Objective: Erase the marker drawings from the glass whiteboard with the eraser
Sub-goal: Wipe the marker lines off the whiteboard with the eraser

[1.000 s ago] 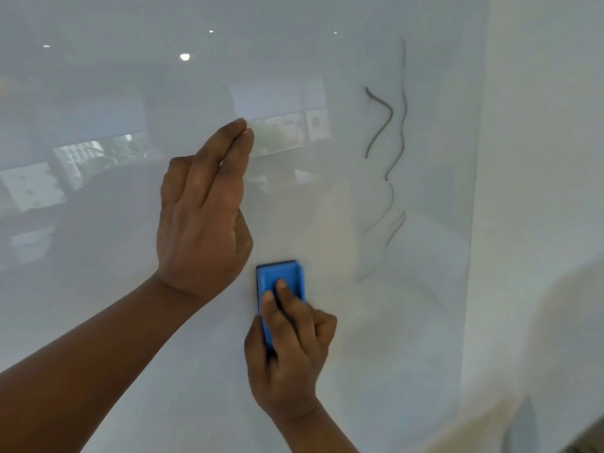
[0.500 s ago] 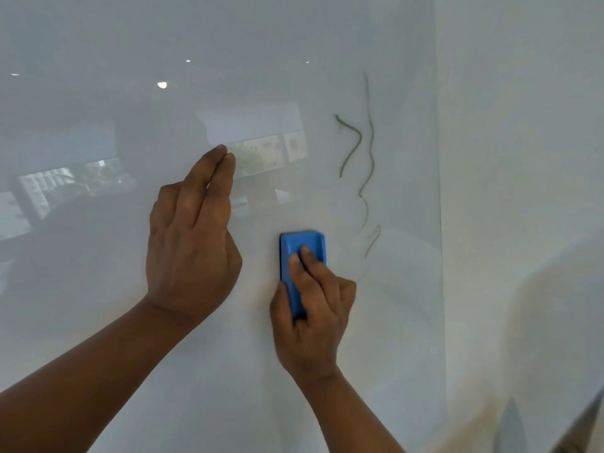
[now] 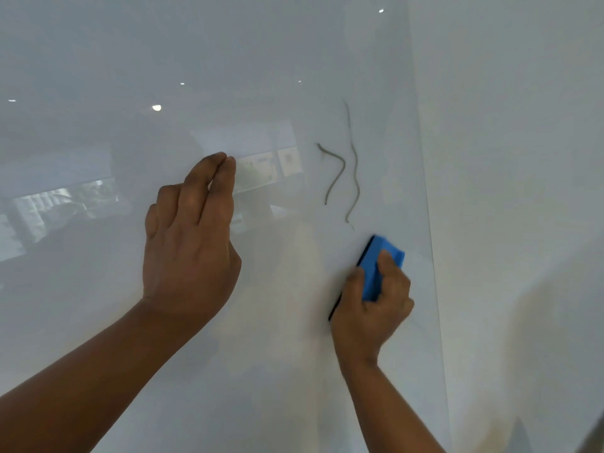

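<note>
The glass whiteboard (image 3: 130, 322) fills most of the view, glossy and full of room reflections. Two wavy grey marker lines remain on it: a short one (image 3: 336, 173) and a longer one (image 3: 354, 171) to its right. My right hand (image 3: 372, 308) grips a blue eraser (image 3: 376, 266) with a dark felt edge, pressed on the glass just below the longer line's lower end and near the board's right edge. My left hand (image 3: 192, 243) rests flat on the glass left of the lines, fingers held together, nothing in it.
The board's right edge (image 3: 431, 256) runs top to bottom; a plain white wall (image 3: 523, 158) lies beyond it. A dark corner of something shows at the bottom right (image 3: 591, 439).
My right hand has swept the eraser to the right, from beside my left hand to under the lines. The small marks below the longer line are gone. My left hand stayed put.
</note>
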A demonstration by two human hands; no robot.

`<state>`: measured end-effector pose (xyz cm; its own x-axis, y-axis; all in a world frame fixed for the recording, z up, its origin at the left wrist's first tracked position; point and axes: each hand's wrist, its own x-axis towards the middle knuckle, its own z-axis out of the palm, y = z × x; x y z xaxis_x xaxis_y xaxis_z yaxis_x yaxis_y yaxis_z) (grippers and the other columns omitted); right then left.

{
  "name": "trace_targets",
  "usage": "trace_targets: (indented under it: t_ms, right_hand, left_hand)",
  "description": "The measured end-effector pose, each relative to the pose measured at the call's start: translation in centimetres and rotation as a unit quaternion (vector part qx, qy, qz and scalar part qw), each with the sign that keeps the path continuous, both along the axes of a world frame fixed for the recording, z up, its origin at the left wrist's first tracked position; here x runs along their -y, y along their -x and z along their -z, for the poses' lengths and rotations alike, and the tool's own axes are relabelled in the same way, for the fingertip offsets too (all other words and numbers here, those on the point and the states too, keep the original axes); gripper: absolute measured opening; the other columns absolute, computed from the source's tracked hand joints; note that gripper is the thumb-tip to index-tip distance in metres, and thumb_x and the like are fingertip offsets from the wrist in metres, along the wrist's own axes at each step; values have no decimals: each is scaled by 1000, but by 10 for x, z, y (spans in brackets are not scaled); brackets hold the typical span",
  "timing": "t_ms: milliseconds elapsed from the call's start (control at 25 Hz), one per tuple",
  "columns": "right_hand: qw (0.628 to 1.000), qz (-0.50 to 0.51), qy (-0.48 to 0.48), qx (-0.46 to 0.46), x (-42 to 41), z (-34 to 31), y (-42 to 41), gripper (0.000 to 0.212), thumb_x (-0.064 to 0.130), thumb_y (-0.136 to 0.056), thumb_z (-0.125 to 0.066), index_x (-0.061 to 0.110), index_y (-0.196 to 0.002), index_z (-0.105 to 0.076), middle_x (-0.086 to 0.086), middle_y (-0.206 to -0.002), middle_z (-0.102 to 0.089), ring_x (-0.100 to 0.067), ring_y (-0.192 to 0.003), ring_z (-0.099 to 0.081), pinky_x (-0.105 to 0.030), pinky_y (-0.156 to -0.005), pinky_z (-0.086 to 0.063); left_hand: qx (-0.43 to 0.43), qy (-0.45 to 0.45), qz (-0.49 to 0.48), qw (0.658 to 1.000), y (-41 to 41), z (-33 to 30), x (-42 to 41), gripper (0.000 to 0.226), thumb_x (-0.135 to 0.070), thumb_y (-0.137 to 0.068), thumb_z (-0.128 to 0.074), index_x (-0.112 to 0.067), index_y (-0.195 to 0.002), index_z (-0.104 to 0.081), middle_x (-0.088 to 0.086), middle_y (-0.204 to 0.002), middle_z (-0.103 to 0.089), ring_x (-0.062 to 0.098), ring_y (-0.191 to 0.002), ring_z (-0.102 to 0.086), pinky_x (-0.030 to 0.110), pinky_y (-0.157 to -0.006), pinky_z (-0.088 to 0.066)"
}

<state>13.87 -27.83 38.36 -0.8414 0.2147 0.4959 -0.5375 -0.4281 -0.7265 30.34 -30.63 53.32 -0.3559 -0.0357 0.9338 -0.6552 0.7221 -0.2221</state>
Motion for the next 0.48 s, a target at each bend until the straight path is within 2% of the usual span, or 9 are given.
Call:
trace_targets:
  t_ms: [40,120,160,240,320,360,400,440,480]
  right_hand:
    - [1000,-3,6,7,3,-15,2,41,12,-89,-65,11,-130,-62,-8,-125,-68,-22,-106,-63,-45,-95,-49]
    - [999,-6,-20,-35,3,-17,-11,44,16,-90,-66,15,-134,-61,-4,-130,-67,-17,-109,-60,-23,-98,-38]
    - [997,4,-39,-69,0,-2,-18,45,16,-90,-66,16,-135,-60,-6,-131,-66,-19,-109,-60,-20,-97,-35]
    - [998,-2,-32,-62,-14,13,-18,45,10,-89,-68,15,-133,-59,-11,-126,-67,-29,-106,-62,-29,-95,-41]
    - [1000,-16,3,25,-8,-18,6,43,3,-87,-70,9,-129,-63,-11,-119,-67,-32,-99,-62,-46,-91,-51]
    - [999,-16,23,30,-2,-47,9,41,5,-87,-71,7,-128,-65,-9,-119,-68,-28,-99,-62,-47,-93,-52]
    - [1000,-14,24,-1,1,-74,4,41,13,-88,-69,9,-129,-65,-6,-122,-68,-22,-100,-60,-35,-97,-50]
    - [999,-14,8,-40,3,-91,-8,43,22,-90,-66,15,-132,-64,-3,-128,-68,-17,-101,-57,-17,-97,-42]
    - [996,-8,-13,-87,5,-92,-21,43,27,-90,-64,20,-133,-63,0,-132,-66,-15,-102,-55,-8,-93,-35]
  left_hand:
    - [5,-3,4,1000,2,-3,0,78,18,-74,-44,-5,-148,-40,13,-150,-42,37,-108,-44,51,-93,-41]
    - [3,-10,14,1000,6,-10,-1,78,18,-73,-42,-4,-148,-39,13,-150,-42,37,-109,-43,51,-96,-40]
    - [2,-12,16,1000,7,-13,-1,79,18,-72,-42,-4,-148,-39,13,-150,-41,36,-110,-43,50,-97,-40]
    - [2,-15,16,1000,11,-18,-2,81,19,-71,-43,-4,-149,-38,13,-150,-40,36,-112,-42,50,-100,-39]
    - [7,-12,15,1000,15,-25,-2,81,18,-72,-43,-4,-149,-37,13,-151,-40,37,-113,-42,50,-101,-39]
    - [9,-10,16,1000,18,-28,-2,81,19,-72,-43,-4,-149,-37,13,-151,-40,37,-114,-42,50,-101,-39]
    - [8,-9,16,1000,20,-31,-1,80,20,-73,-44,-4,-149,-37,14,-151,-40,37,-115,-42,50,-102,-38]
    - [6,-10,13,1000,23,-35,-1,79,21,-74,-45,-4,-149,-37,15,-151,-40,37,-117,-42,50,-103,-39]
    - [7,-11,10,1000,24,-38,-1,78,20,-76,-46,-3,-149,-37,16,-151,-40,37,-118,-41,52,-104,-40]
